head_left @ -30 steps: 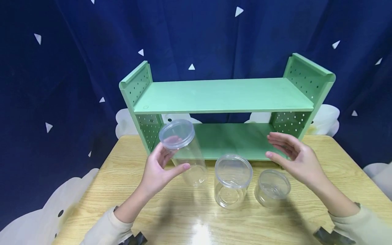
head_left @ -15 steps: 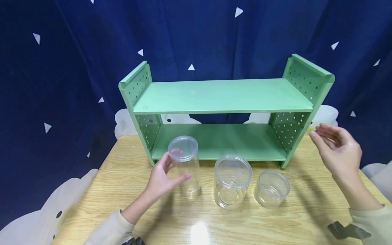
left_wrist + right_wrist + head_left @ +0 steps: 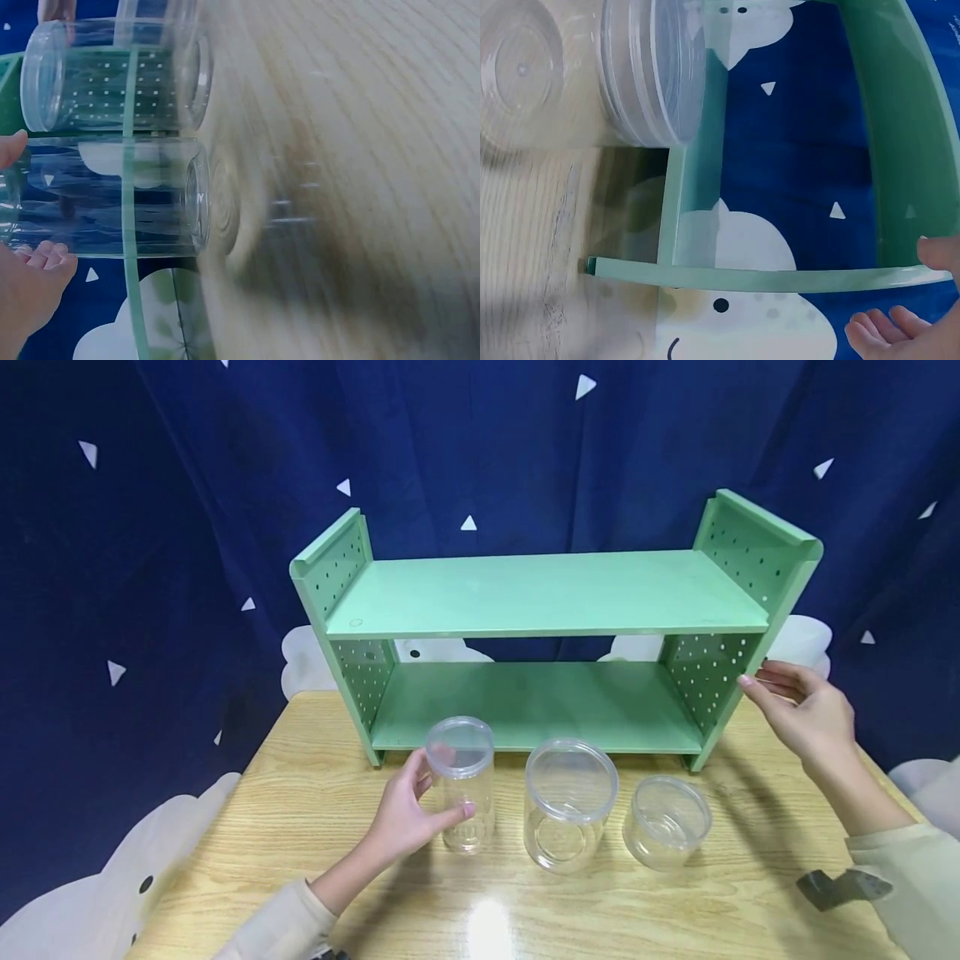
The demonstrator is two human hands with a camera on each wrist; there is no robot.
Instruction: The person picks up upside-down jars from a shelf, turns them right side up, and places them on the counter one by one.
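Observation:
My left hand (image 3: 405, 814) grips a tall clear plastic jar (image 3: 467, 793) near its lid, thumb in front and fingers behind. The jar is upright, its base right at the tabletop in the left wrist view. To its right stand a wider clear jar (image 3: 564, 839) and a short clear tub (image 3: 666, 827), both lidded. My right hand (image 3: 806, 714) is at the right side panel (image 3: 780, 279) of a green shelf (image 3: 547, 593). Its thumb reaches the panel's front edge, while the relaxed fingers lie on the outer side, apart from the panel in the right wrist view.
The two-tier shelf stands at the back of a wooden table (image 3: 300, 760), with perforated side panels. A dark blue curtain (image 3: 480, 443) with white triangles and clouds hangs behind. The three containers form a row in front of the shelf.
My left hand has lowered the tall jar from a tilt to upright, beside the wider jar. The right hand moved right, away from the short tub, then back left to the shelf's side panel.

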